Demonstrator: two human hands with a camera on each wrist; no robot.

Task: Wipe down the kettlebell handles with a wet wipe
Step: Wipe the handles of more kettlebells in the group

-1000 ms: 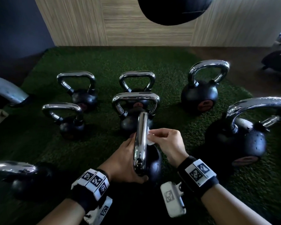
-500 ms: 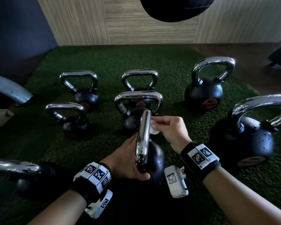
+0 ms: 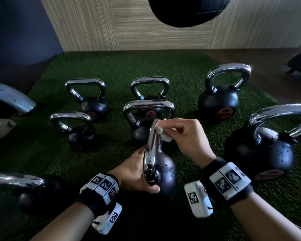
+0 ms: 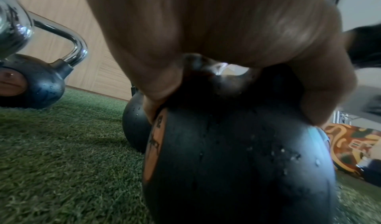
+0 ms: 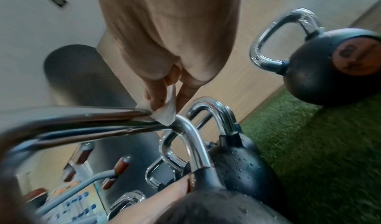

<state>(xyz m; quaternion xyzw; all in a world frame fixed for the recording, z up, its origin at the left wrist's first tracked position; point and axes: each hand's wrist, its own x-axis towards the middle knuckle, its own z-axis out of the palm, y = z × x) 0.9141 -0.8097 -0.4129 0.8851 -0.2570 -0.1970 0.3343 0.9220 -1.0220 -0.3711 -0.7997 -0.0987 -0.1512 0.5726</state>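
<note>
Green turf (image 3: 111,70) carries the kettlebells. Right hand (image 3: 186,136), fingers bent, pinches a white wipe (image 3: 161,132) against the far bend of the near kettlebell's chrome handle (image 3: 150,150). Left hand (image 3: 135,173) curls round the handle's base, thumb on the black bell (image 3: 165,173), near the turf's front edge.

Your wet wipe (image 3: 161,132) is white against the bright chrome handle (image 3: 150,150) of the nearest kettlebell (image 3: 165,173), whose body is matt black, speckled with pale droplets; its side disc (image 4: 155,146) reads orange with dark lettering; the kettlebell at far right (image 3: 218,102) is black with a reddish-orange round label; the turf (image 3: 111,70) is dark green; the wall panel (image 3: 163,33) behind is pale wood with fine horizontal grain; your wristbands (image 3: 228,183) are black, carrying white tiles with black square-code patterns.
</note>
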